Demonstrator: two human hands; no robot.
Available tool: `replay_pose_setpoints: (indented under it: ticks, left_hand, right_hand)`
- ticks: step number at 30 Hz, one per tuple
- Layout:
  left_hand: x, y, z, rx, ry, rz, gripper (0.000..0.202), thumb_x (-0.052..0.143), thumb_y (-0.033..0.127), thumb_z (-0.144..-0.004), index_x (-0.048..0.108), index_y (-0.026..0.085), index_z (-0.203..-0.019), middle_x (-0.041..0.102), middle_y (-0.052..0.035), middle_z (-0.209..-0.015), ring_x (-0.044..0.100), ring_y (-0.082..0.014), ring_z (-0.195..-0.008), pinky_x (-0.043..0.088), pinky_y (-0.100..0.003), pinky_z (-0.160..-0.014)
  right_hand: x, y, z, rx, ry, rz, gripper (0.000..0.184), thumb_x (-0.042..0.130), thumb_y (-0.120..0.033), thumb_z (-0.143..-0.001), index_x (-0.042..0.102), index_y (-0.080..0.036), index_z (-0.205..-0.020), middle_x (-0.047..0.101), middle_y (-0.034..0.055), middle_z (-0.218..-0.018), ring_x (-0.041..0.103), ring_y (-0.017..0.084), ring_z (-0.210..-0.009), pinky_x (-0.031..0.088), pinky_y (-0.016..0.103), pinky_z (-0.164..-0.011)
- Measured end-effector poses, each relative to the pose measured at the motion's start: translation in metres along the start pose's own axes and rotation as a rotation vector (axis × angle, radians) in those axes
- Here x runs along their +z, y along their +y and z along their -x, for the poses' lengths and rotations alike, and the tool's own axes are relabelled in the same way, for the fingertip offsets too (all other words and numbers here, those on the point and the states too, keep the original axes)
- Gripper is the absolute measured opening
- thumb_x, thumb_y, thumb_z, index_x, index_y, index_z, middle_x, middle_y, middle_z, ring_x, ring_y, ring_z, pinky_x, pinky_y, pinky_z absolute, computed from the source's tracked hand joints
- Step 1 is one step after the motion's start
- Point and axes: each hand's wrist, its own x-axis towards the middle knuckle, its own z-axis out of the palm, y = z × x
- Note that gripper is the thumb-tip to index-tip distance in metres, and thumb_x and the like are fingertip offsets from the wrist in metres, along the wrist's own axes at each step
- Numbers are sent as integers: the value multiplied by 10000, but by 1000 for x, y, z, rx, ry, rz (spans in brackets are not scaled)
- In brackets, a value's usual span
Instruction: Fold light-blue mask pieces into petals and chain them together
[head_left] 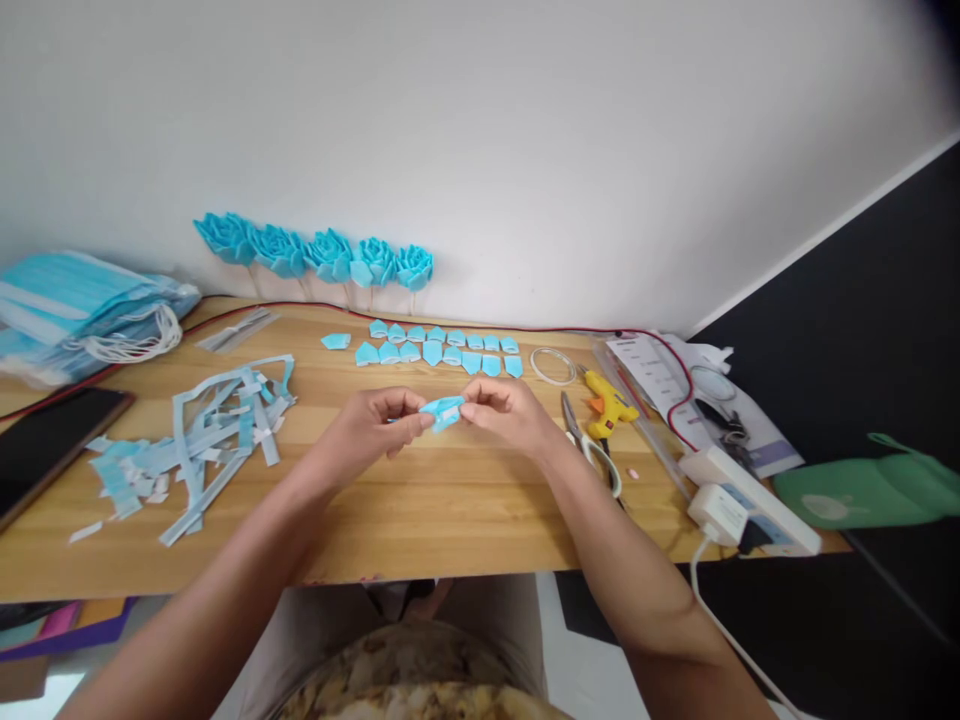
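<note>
Over the middle of the wooden table (450,500), both hands pinch one small folded blue piece of mask fabric (442,411). My left hand (371,425) grips its left end with fingers curled. My right hand (506,410) holds the right end between thumb and fingertips. Beyond the hands lie two rows of several folded blue petals (439,347). Several finished blue fabric roses (315,250) lean against the white wall.
A heap of cut mask strips (199,440) lies at left, with a stack of blue face masks (75,310) and a dark phone (52,440). Scissors (589,440), a yellow glue gun (609,403), a power strip (757,495) and papers (675,375) sit right.
</note>
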Motion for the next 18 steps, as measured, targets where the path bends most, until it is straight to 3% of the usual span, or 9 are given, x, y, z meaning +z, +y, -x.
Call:
replay_pose_setpoints:
  ticks: [7,11,14,18]
  left_hand:
    - [0,2,1,34,60,49,241,661,380,-760,613,159,-677,503,42,-544,403,-55,-451,331,-193,-454]
    - [0,0,2,115,225,30,282,611,402,-814,592,159,-671,526,32,-561,400,-62,-459,330,-205,-460]
    - [6,0,6,237,409,-119,247,601,363,-839,600,163,-693,534,26,-588,425,-75,-516,336,-206,-496]
    - [23,7,17,387,375,-405,141,585,254,-852,661,179,-761,585,14,-650,471,-94,-577,359,-220,-551]
  right_hand:
    - [2,1,-1,7,51,-35,170,611,-318,-794,582,-177,-703,559,-22,-637,475,97,-603,366,239,-594]
    - [5,0,-2,23,131,-46,192,612,-335,-789,564,-181,-685,547,-26,-619,485,100,-596,378,240,-594]
    - [10,-3,-1,-2,226,34,182,608,-316,-794,558,-186,-677,548,-30,-620,485,98,-583,379,237,-579]
    - [20,-7,1,-100,302,187,144,599,-276,-801,570,-194,-686,586,-14,-653,516,112,-608,406,244,-596]
